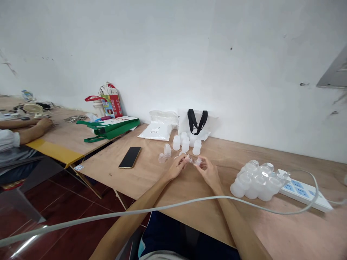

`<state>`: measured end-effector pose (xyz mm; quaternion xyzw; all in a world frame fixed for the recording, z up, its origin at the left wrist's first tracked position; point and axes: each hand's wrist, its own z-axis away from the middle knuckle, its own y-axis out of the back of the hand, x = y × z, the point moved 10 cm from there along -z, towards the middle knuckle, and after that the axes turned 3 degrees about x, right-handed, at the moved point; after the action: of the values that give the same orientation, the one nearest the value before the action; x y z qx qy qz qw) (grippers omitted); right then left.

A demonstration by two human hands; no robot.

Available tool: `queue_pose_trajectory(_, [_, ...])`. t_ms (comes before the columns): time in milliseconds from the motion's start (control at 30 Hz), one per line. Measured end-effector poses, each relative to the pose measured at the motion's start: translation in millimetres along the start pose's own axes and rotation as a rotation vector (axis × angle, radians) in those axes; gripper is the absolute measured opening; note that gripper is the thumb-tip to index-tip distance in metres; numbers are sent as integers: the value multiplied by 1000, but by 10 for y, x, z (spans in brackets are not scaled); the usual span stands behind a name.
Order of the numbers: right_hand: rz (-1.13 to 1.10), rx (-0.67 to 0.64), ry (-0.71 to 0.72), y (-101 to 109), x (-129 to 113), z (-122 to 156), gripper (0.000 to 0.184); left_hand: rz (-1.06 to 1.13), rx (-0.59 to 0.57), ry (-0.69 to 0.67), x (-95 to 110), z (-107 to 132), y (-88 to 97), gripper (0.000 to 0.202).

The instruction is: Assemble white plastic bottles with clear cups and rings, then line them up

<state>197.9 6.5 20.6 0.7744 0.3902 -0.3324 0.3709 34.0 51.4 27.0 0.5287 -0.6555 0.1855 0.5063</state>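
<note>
Left hand: its grip (179,167) is closed, fingertips pinched at a small clear plastic piece (191,160); the exact shape is too small to tell.
Right hand: its grip (210,173) is closed with thumb and fingers about a whitish plastic piece (198,161).
Held pieces: between the two hands, at the fingertips, just above the tabletop (173,191); whether they touch each other, I cannot tell.
Frosted bottles (185,145): standing just beyond both hands.
Clear caps (167,151): nested in a stack left of the left hand, a single one beside it.
Capped bottles (253,184): bunched well to the right of the right hand, next to a power strip (303,193).
Phone (130,157): flat, left of the caps.
</note>
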Motion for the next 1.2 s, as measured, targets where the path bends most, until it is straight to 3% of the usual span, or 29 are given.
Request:
queue_pose_trajectory(100, [-23,180,-60,245,93,-29,47,-216,138,-18,19,9,158,42])
queue_pose_trajectory(200, [-98,321,-123,404,177,-14,52,-489,96,-31,27,24,82,34])
queue_pose_trajectory(400, [19,278,-196,257,239,19,46,-878,-76,64,-95,-4,-252,30])
queue_pose_trajectory(533, [106,301,-119,240,129,8,45,-1003,-143,70,-136,-37,-420,32])
queue_pose_trajectory(667, [167,294,-16,222,-18,10,48,-1009,-162,96,-209,-71,-461,40])
queue_pose_trajectory(867, [197,139,109,-49,-205,102,46,-936,-129,131,-194,-61,-380,38])
queue_pose_trajectory(1067, [244,173,159,-31,-304,143,41,-773,122,134,11,25,-47,29])
queue_pose_trajectory(1200, [227,202,134,8,-256,126,41,-622,23,76,-82,5,-160,25])
